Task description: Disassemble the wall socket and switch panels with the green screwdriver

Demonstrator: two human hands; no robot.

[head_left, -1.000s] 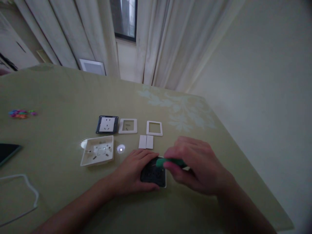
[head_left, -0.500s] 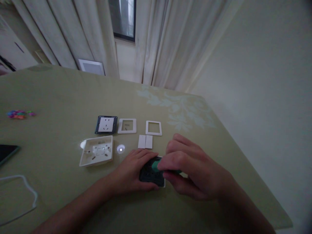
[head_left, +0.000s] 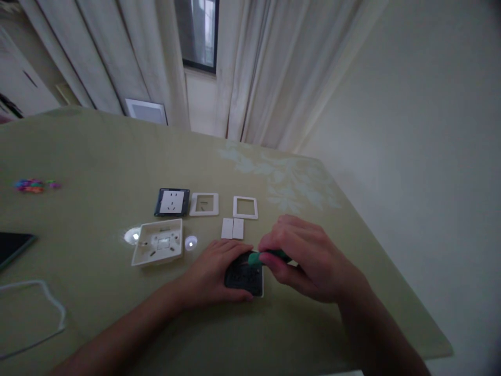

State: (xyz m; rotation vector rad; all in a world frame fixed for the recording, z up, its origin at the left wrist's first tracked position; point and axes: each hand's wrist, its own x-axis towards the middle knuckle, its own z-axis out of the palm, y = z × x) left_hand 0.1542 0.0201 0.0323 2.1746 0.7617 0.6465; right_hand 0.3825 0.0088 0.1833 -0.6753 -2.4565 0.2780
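My left hand (head_left: 215,271) grips the left side of a dark switch module (head_left: 245,279), thumb and fingers along its edges, holding it down on the table. My right hand (head_left: 305,256) is closed around a green-handled screwdriver (head_left: 256,258), whose shaft points left over the module. Where exactly its tip touches is hard to make out. Two white rocker plates (head_left: 232,228) lie just beyond the module. Behind them is an unfilled white frame (head_left: 245,207). Farther left, a second white frame (head_left: 204,204) has small screws inside it.
A white mounting box (head_left: 158,243) stands left of my hands, with a socket module (head_left: 172,202) behind it. A dark phone-like slab (head_left: 13,248), a white cable (head_left: 50,297) and small coloured pieces (head_left: 33,185) lie at far left. A wall (head_left: 430,183) borders the table on the right.
My right hand has shifted slightly up and tilted, so the screwdriver lies flatter and more of the module shows. My left hand keeps its hold. The view has moved slightly.
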